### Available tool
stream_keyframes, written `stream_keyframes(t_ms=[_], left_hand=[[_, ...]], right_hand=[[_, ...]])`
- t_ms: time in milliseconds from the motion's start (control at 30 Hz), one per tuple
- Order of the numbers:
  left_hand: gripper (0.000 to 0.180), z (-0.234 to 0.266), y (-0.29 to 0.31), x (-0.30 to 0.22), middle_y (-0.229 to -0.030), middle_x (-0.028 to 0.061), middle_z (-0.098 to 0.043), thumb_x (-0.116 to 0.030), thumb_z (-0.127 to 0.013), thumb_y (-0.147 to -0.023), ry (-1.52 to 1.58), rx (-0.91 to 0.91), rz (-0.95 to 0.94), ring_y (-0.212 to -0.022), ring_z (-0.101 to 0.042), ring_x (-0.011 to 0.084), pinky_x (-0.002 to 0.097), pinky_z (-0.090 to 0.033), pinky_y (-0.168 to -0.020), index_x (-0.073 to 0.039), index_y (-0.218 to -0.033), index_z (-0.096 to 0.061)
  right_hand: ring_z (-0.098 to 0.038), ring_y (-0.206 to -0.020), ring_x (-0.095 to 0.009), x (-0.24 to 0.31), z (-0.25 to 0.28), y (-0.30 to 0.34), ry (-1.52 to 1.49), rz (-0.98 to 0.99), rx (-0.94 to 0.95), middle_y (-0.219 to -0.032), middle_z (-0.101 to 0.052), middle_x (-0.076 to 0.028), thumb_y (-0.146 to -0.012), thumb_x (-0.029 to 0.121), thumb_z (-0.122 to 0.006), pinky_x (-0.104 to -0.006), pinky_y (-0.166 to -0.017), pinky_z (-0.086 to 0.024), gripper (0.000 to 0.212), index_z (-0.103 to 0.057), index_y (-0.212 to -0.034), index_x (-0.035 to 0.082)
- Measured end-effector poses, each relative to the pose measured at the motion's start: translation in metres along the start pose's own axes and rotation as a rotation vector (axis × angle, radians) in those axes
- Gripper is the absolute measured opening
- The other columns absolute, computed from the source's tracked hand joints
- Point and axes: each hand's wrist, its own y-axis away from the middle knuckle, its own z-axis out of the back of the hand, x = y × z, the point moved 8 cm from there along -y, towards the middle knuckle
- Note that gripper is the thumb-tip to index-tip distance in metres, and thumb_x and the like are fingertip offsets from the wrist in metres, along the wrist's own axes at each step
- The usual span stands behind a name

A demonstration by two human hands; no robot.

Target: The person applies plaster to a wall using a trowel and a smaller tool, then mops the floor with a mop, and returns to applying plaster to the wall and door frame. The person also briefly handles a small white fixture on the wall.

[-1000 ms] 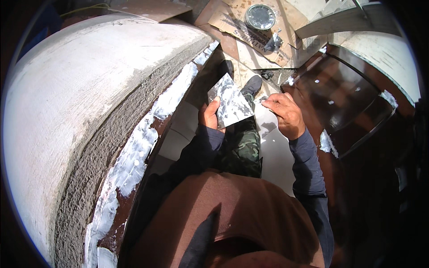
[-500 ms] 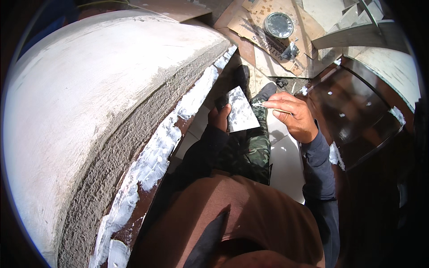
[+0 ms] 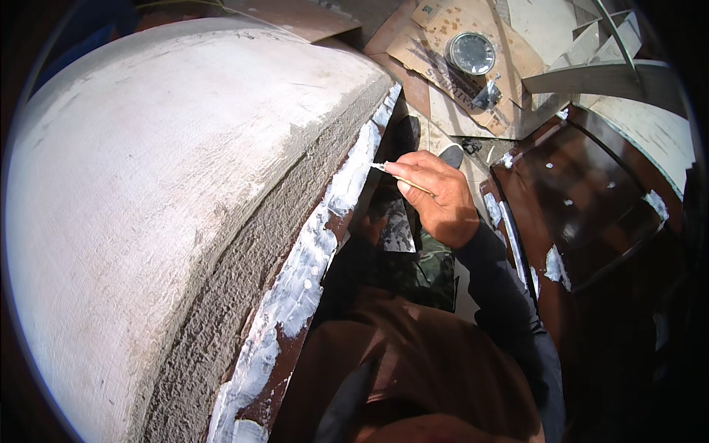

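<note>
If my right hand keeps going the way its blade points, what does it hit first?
Probably the white putty strip on the wall's edge: the right hand aims its blade left at it, seemingly touching already.

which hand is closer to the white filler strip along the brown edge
Right. The right hand holds a thin tool whose tip meets the white filler strip. The left hand is mostly hidden in shadow beneath it, holding a flat putty-smeared blade, farther from the strip.

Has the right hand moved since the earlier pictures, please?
Yes. The right hand has gone left, from over the dark brown panel to the white-smeared edge strip of the big rounded form, its putty knife now touching that strip.
</note>
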Motion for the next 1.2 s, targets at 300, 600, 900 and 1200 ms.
stream_keyframes(t_ms=[300, 600, 900, 1200], left_hand=[[0.04, 0.001, 0.002, -0.036, -0.099, 0.0011, -0.065, -0.026, -0.071, -0.082, 0.12, -0.047, -0.038, -0.092, -0.059, 0.0148, 0.0309, -0.046, -0.085, -0.005, -0.116, -0.063], [0.039, 0.0, -0.007, -0.015, -0.102, 0.0027, -0.065, -0.022, -0.07, -0.083, 0.333, 0.081, -0.014, -0.095, -0.06, 0.0157, 0.0305, -0.046, -0.086, -0.003, -0.117, -0.062], [0.039, 0.013, -0.015, -0.067, -0.108, 0.0054, -0.064, -0.019, -0.069, -0.085, 0.332, -0.02, -0.011, -0.1, -0.059, 0.018, 0.0338, -0.045, -0.09, -0.001, -0.119, -0.061], [0.055, 0.004, 0.003, -0.081, -0.121, 0.0109, -0.06, -0.022, -0.072, -0.081, 0.313, 0.038, -0.09, -0.113, -0.056, 0.0236, 0.0366, -0.042, -0.098, -0.003, -0.129, -0.054]], right_hand=[[-0.062, -0.09, -0.031, 0.011, -0.024, -0.04, 0.058, -0.099, 0.223, -0.098, -0.063, -0.018, -0.085, 0.005, -0.055, -0.0357, -0.081, -0.049, 0.026, -0.065, -0.106, -0.005], [-0.061, -0.093, -0.021, 0.011, 0.014, -0.03, -0.106, -0.096, 0.051, -0.101, -0.064, -0.013, -0.089, 0.006, -0.054, -0.0302, -0.084, -0.047, 0.025, -0.066, -0.108, -0.003], [-0.06, -0.088, -0.018, -0.059, 0.004, -0.032, -0.187, -0.14, 0.033, -0.097, -0.064, -0.01, -0.088, 0.007, -0.058, -0.0276, -0.082, -0.047, 0.025, -0.067, -0.11, -0.001], [-0.062, -0.095, -0.032, -0.003, -0.012, -0.004, -0.1, 0.166, 0.0, -0.1, -0.063, -0.016, -0.085, 0.002, -0.061, -0.0339, -0.085, -0.049, 0.026, -0.067, -0.11, -0.002]])
